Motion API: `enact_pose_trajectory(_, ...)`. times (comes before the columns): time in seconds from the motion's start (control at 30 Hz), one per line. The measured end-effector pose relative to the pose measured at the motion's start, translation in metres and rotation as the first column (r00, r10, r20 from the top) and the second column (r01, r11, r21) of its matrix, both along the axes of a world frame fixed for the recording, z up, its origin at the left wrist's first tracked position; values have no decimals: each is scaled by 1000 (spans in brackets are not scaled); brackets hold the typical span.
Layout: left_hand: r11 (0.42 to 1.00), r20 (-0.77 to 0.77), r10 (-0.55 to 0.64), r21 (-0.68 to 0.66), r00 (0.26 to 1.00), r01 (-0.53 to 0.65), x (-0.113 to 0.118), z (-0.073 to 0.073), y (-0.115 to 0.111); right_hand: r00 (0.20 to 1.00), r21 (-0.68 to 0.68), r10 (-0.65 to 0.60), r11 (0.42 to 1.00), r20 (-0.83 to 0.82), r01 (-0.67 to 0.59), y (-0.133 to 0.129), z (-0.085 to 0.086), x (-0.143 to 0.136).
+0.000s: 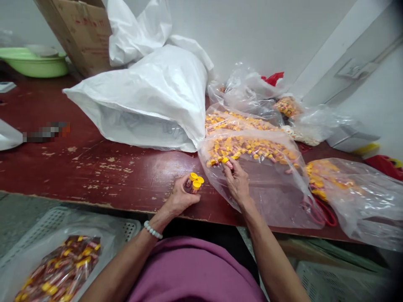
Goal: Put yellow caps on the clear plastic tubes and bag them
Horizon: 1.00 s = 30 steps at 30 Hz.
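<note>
My left hand (184,196) is closed around several small capped tubes (196,184), their yellow tops facing up, just above the front of the table. To its right, my right hand (236,178) pinches one yellow-capped tube (228,162) with pink and white contents. That hand is at the near edge of a heap of similar tubes (252,147), which lies on and in a clear plastic bag (267,193). Behind my left hand, a big white sack (163,84) lies with its mouth open toward me; clear items show dimly inside.
A red-brown table (78,167) spans the view. Filled clear bags (355,197) and red scissors handles (325,212) are at right. A crate (56,214) with bagged yellow-capped tubes (63,268) sits low left. Behind are a green basin (37,67) and a carton (85,37).
</note>
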<state>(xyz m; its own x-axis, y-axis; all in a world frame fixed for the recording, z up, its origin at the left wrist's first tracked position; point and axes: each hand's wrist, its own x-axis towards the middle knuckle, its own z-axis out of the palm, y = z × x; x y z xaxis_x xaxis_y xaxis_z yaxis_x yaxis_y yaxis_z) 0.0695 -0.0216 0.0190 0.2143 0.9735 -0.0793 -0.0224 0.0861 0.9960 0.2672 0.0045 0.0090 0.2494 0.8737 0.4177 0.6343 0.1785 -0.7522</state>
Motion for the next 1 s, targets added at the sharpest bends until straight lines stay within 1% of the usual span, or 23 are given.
enact_pose_trajectory(0.07,999,-17,-12,31,1000,13,2,-3,2,1000,-24,3,1000,-3,-3,0,3,-6)
enact_pose_trajectory(0.13,998,-34,-20,59,999,22,4,-6,5,999,-28,-4,1000,-51,2,-3,8,-11)
enact_pose_trajectory(0.2,996,-44,-31,79,999,34,6,-9,8,996,7,56,998,-65,-56,-10,17,-18)
enact_pose_trajectory(0.23,995,-51,-36,92,998,40,7,-10,9,993,39,113,993,-36,-111,-15,22,-23)
enact_pose_trajectory(0.3,988,-90,-40,142,995,53,9,-14,11,969,84,235,967,80,-241,-27,32,-37)
enact_pose_trajectory(0.37,972,-168,-33,225,985,71,12,-17,12,935,79,288,948,207,-309,-37,38,-53)
enact_pose_trajectory(0.4,958,-206,-25,274,978,82,14,-18,12,922,63,285,948,264,-311,-40,38,-60)
enact_pose_trajectory(0.47,929,-257,-16,354,966,110,16,-17,14,901,18,249,962,356,-273,-43,34,-71)
enact_pose_trajectory(0.57,905,-316,-38,391,948,166,16,-9,19,883,-22,203,977,424,-214,-38,21,-75)
enact_pose_trajectory(0.67,905,-432,-17,377,902,197,14,0,28,906,-38,203,978,373,-203,-31,10,-72)
enact_pose_trajectory(0.73,914,-452,9,366,892,177,14,0,34,940,-29,220,975,262,-220,-26,5,-70)
enact_pose_trajectory(0.83,939,-386,14,322,922,120,17,-6,43,964,7,252,967,80,-253,-20,3,-69)
enact_pose_trajectory(0.93,952,-324,-18,283,946,115,20,-11,49,951,1,311,951,3,-311,-15,1,-67)
enact_pose_trajectory(1.0,955,-276,-58,266,959,134,21,-10,52,940,-15,338,941,-38,-339,-12,-1,-66)
